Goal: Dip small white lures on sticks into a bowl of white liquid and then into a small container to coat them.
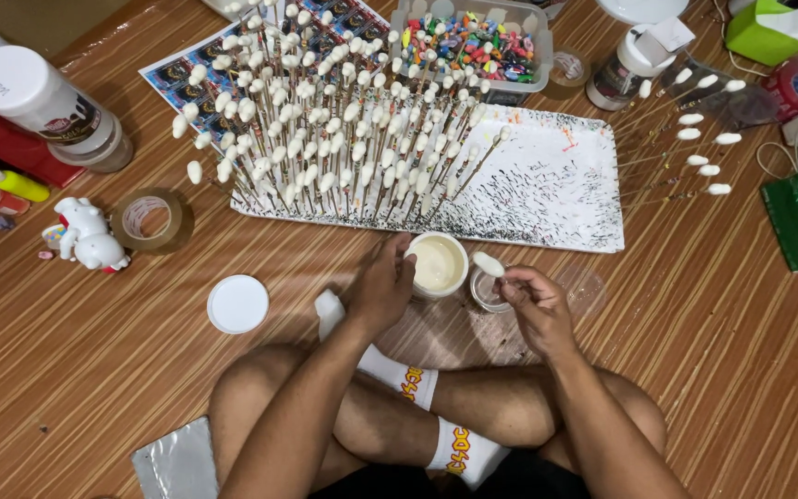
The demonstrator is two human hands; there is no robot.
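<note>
My left hand [382, 282] grips the side of a small white cup of cream-coloured liquid [438, 265] on the floor in front of my crossed legs. My right hand [530, 300] pinches a thin stick whose white oval tip [489, 264] hangs just right of the cup, above a small clear lid-like dish [489, 292]. Behind the cup lies a white speckled foam board [556, 189]. Its left half is packed with several upright sticks with white tips [325, 120].
A white round lid [238, 303] and a tape roll [148, 222] lie to the left, near a white toy figure [88, 237] and a large white-capped jar [43, 103]. A clear box of coloured bits [473, 44] stands behind the board. More tipped sticks [699, 139] fan out at right.
</note>
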